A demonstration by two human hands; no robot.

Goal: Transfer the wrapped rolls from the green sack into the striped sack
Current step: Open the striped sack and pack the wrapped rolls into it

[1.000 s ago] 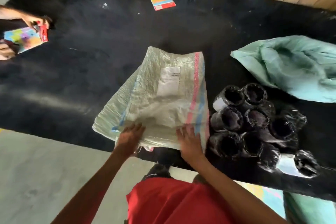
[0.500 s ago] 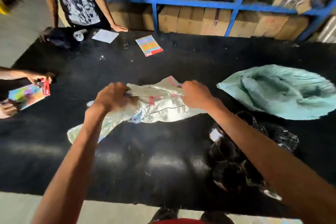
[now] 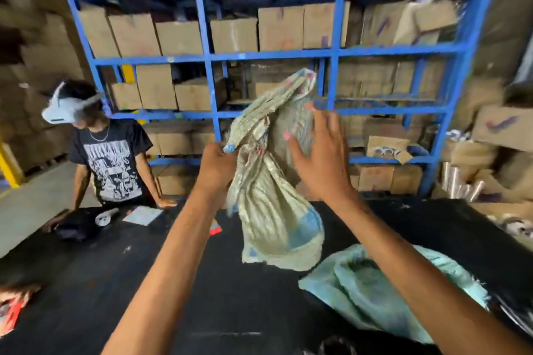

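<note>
Blue steel shelving (image 3: pixel 205 37) stacked with brown cardboard boxes (image 3: pixel 178 37) fills the back wall; purple marks on the boxes are too blurred to read. Below it runs a black table (image 3: pixel 86 282).

At the far left edge of the table a red and multicoloured packet (image 3: pixel 11 310) shows, smeared by motion. Behind the table a person (image 3: pixel 111 158) leans on it, wearing a white headset (image 3: pixel 66 109) and a black T-shirt whose white print has a line of lettering that cannot be made out. A white sheet of paper (image 3: pixel 142 215) lies on the table near them.

Toward the middle, the left hand (image 3: pixel 216 170) is raised, its fingers curled tight round a bunched edge of the striped sack (image 3: pixel 274 210). The sack hangs in the air above the table, twisted and crumpled, pale with blue and pink stripes. The right hand (image 3: pixel 323 164) lies against the sack's right side, fingers straight and spread, gripping nothing.

At lower right the green sack (image 3: pixel 375 291) lies slumped on the table, apart from the striped one. A box (image 3: pixel 503 124) at far right bears a purple tick-shaped mark.
</note>
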